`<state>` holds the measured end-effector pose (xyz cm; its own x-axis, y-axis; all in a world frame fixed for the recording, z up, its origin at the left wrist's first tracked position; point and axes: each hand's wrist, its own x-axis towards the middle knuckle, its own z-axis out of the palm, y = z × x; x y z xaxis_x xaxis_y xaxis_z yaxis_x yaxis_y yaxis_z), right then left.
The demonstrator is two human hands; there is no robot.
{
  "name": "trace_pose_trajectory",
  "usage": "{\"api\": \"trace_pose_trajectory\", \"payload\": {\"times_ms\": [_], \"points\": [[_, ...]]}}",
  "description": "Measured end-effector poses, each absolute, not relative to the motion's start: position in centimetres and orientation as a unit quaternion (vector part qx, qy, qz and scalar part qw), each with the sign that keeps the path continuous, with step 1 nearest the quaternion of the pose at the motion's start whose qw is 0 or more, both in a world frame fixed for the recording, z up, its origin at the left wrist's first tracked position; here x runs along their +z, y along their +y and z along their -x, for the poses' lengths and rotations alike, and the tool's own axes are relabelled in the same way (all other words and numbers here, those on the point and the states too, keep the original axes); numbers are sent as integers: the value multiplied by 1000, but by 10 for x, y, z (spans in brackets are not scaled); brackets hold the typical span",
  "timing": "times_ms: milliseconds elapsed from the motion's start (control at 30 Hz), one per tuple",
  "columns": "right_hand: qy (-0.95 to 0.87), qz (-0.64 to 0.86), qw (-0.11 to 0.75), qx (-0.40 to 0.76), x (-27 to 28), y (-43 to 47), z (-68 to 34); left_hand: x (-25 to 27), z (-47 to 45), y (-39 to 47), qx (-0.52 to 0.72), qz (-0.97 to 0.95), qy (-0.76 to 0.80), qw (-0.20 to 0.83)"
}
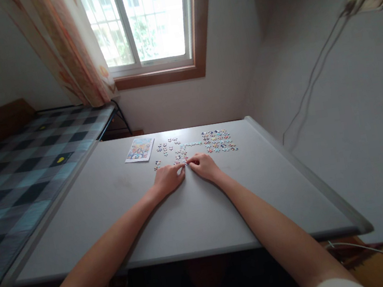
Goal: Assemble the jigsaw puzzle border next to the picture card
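My left hand [170, 178] rests on the table with thumb and forefinger drawn together at a small jigsaw piece [185, 164]. Facing it, my right hand [204, 166] pinches at the same spot, its fingertips almost meeting the left ones. The fingers partly cover what lies between them. Just beyond runs a joined strip of jigsaw pieces [190, 144], with a short column coming down toward my hands. Loose jigsaw pieces [217, 141] lie in rows at the right, and a smaller scattered group [165, 148] lies at the left.
A printed picture sheet [140, 150] lies left of the pieces on the grey table [125, 233]. A bed with a checked cover [32, 155] stands along the left side. The window [152, 18] is ahead, and a cable [309, 87] hangs down the right wall.
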<state>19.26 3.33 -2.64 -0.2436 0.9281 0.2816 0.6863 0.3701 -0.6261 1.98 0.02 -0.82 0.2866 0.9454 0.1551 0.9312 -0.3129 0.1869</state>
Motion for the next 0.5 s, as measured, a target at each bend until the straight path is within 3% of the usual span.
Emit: {"api": "trace_pose_trajectory", "payload": {"times_ms": [367, 500], "points": [[-703, 513, 435, 232, -28, 38, -193, 1, 11, 29, 268, -748, 607, 34], [-669, 520, 473, 241, -28, 39, -195, 14, 34, 56, 235, -745, 625, -3]]}}
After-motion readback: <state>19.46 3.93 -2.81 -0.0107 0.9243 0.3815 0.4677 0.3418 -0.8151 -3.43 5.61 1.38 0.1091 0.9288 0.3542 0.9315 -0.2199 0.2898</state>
